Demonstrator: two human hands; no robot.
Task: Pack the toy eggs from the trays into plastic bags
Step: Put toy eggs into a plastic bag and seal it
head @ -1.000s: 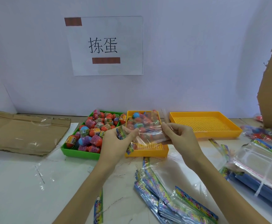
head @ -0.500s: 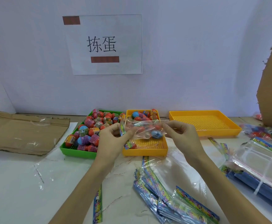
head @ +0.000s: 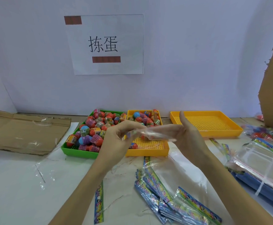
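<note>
1. Plastic bag [head: 155, 134]: clear, blurred, stretched flat between both hands above the middle yellow tray [head: 147, 150]; at least one reddish toy egg shows dimly through the film.
2. Left hand [head: 118, 138]: fingers curled, pinching the bag's left end.
3. Right hand [head: 187, 135]: grips the bag's right end, thumb raised; how the other fingers lie cannot be told through the blur.
4. Middle yellow tray: perforated floor, toy eggs [head: 146, 118] heaped at its far end, one egg at the near left corner.
5. Green tray [head: 77, 151]: touching the middle yellow tray's left side, packed with eggs.
6. Second yellow tray [head: 205, 124]: right of the middle one, apart from it.
7. Stack of printed bags [head: 173, 197]: on the table [head: 19, 192], nearer than the middle yellow tray.
8. Flattened cardboard [head: 22, 130]: left of the green tray.
9. Paper sign [head: 106, 44]: on the wall behind the trays.
</note>
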